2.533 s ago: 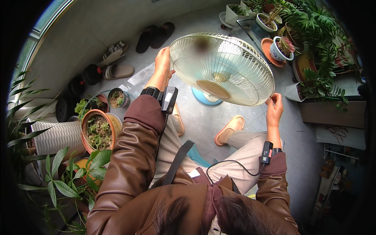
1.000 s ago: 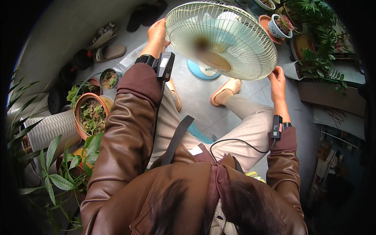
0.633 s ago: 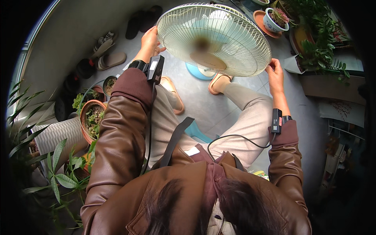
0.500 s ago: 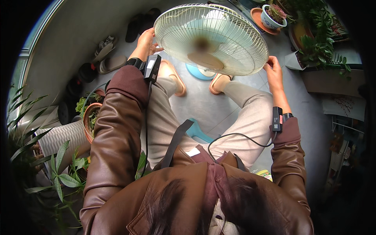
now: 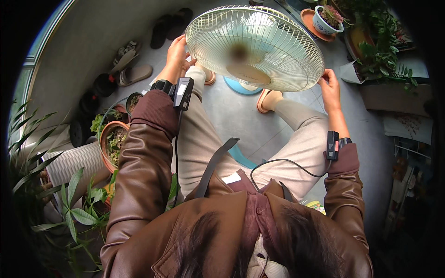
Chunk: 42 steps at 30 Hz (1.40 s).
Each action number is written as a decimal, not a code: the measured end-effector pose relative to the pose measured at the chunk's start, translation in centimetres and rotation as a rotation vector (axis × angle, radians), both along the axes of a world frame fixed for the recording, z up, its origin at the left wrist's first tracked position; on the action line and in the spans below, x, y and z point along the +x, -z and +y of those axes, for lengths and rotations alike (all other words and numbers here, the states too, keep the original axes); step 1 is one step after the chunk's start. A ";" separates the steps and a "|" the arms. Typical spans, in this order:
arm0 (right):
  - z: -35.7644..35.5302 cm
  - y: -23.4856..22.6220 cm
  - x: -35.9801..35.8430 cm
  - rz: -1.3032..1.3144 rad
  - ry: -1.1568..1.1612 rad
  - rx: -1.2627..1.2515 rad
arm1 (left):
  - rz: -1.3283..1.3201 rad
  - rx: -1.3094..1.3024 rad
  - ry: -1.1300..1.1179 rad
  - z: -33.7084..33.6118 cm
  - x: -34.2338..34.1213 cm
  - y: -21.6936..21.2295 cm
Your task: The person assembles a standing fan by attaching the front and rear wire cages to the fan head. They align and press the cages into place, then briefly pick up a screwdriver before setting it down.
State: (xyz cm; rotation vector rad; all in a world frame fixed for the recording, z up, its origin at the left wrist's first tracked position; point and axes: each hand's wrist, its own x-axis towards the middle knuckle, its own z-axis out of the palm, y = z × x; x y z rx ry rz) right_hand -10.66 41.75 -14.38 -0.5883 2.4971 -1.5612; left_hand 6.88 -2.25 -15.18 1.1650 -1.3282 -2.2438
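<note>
A round pale wire fan guard [image 5: 278, 51] faces up in front of me, with the fan's blades and hub showing through it. My left hand [image 5: 177, 53] grips its left rim. My right hand [image 5: 330, 88] holds the right rim, fingers curled on the edge. The fan's light blue base [image 5: 238, 87] shows on the grey floor just beneath the guard, between my two feet in orange sandals. I am seated, knees apart, wearing a brown jacket and a black device on each wrist.
Potted plants [image 5: 113, 141] crowd the left side, with leafy stems at the lower left. Shoes and sandals [image 5: 134, 74] lie along the curved wall. More pots [image 5: 327, 18] and green plants [image 5: 380, 55] stand at the upper right, beside a planter box [image 5: 394, 97].
The fan head has come closer and sits higher in the view, between my raised hands. Both hands have stayed on its rim. My legs have drawn in under it.
</note>
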 end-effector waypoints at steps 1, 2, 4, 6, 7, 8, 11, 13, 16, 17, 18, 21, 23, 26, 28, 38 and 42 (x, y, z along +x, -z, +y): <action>0.0 -0.1 0.2 -0.005 0.014 0.020 | -0.011 0.020 -0.010 0.1 0.2 0.0; 0.1 -0.3 0.3 -0.012 0.002 0.006 | -0.024 0.034 -0.014 0.2 0.5 0.0; 0.7 -0.7 0.6 -0.057 0.005 -0.016 | -0.034 0.042 -0.006 0.4 1.1 0.0; 1.2 -0.6 0.9 -0.032 0.002 0.012 | -0.055 0.047 -0.042 0.9 1.2 0.1; 1.5 -0.5 0.9 -0.040 0.018 0.031 | -0.068 0.051 -0.058 1.2 1.1 0.1; 1.8 -0.5 0.8 -0.025 0.007 0.013 | -0.072 0.036 -0.049 1.4 1.3 0.0; 3.0 -0.3 1.0 -0.048 0.021 0.014 | -0.087 0.019 -0.044 2.7 1.8 -0.4; 3.7 -0.3 1.0 -0.019 0.033 0.042 | -0.116 0.024 -0.046 3.4 2.2 -0.8; 4.5 -0.6 1.4 -0.036 0.005 0.008 | -0.152 0.010 -0.053 4.3 2.8 -0.9; 4.6 -0.6 1.4 -0.044 -0.020 -0.032 | -0.149 -0.003 -0.047 4.4 2.8 -1.0; 4.6 -0.7 1.6 -0.050 -0.005 -0.002 | -0.165 -0.025 -0.039 4.3 2.9 -1.0; 4.7 -0.6 2.1 -0.052 -0.011 -0.003 | -0.175 -0.137 0.027 3.4 2.7 -0.7; 4.8 -0.3 2.7 -0.035 -0.019 -0.028 | -0.196 -0.273 0.076 2.8 2.5 -0.3; 5.1 0.1 3.4 -0.044 -0.017 -0.035 | -0.225 -0.299 0.041 2.5 2.4 0.4; 5.2 0.3 3.6 0.037 0.009 0.027 | -0.243 -0.340 0.045 2.4 2.3 0.8; 4.6 -0.6 3.5 0.176 0.029 0.171 | 0.130 -0.524 0.236 2.5 5.1 3.2; 4.5 -1.0 4.0 0.200 0.053 0.167 | 0.079 -0.806 0.305 2.4 5.0 3.1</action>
